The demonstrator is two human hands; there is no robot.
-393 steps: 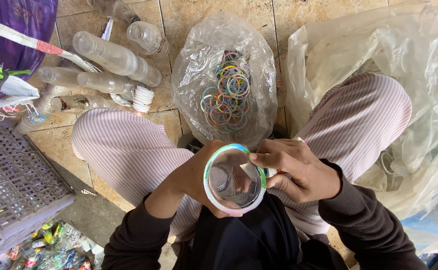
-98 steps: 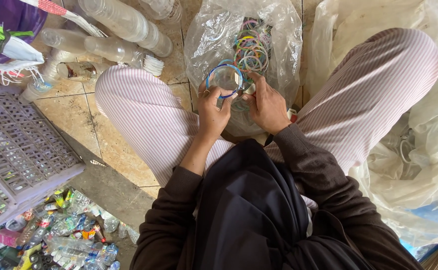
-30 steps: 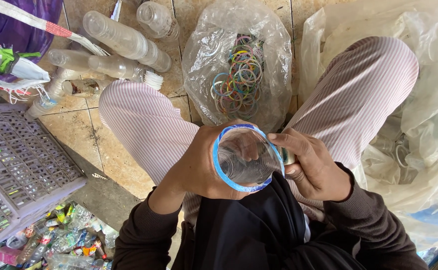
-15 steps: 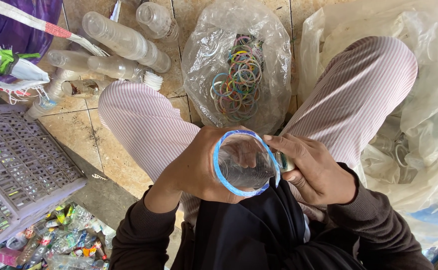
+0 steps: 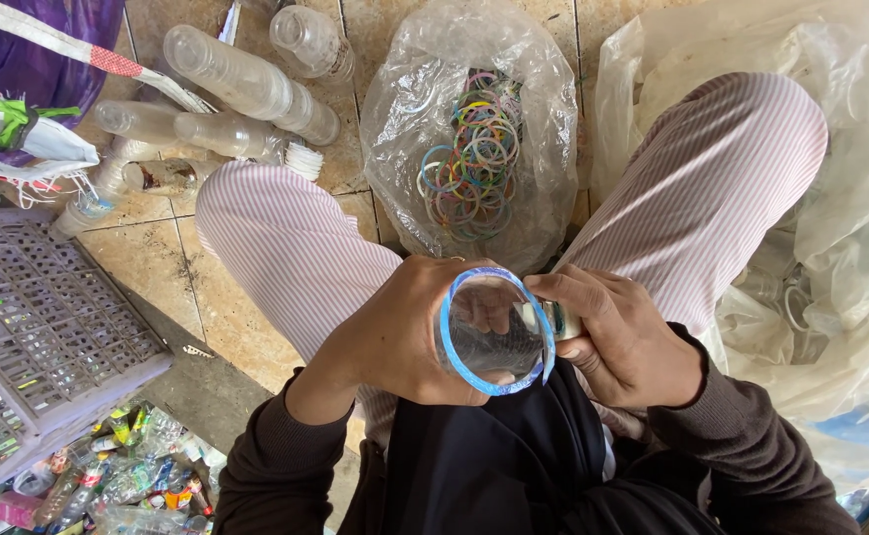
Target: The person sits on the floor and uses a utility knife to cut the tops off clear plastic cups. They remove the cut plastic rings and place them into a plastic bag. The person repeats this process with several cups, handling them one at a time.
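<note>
My left hand [image 5: 395, 332] grips a clear plastic cup [image 5: 494, 332] with a blue rim ring, its mouth turned up toward me above my lap. My right hand [image 5: 628, 342] is at the cup's right edge, fingers closed on a small tool or piece at the rim; what it is stays unclear. Just beyond my hands, between my striped trouser legs, lies a clear plastic bag [image 5: 405, 129] holding several coloured plastic rings [image 5: 469, 154].
Several clear plastic bottles [image 5: 246, 84] lie on the tiled floor at the upper left. A grey plastic crate [image 5: 28, 327] sits at the left, with mixed plastic scraps [image 5: 108, 481] below it. A big translucent bag [image 5: 851, 198] fills the right side.
The cup has stayed near my lap with both hands on it; my right hand shifted slightly along the rim. Three seconds ago both hands were out at the bag of rings.
</note>
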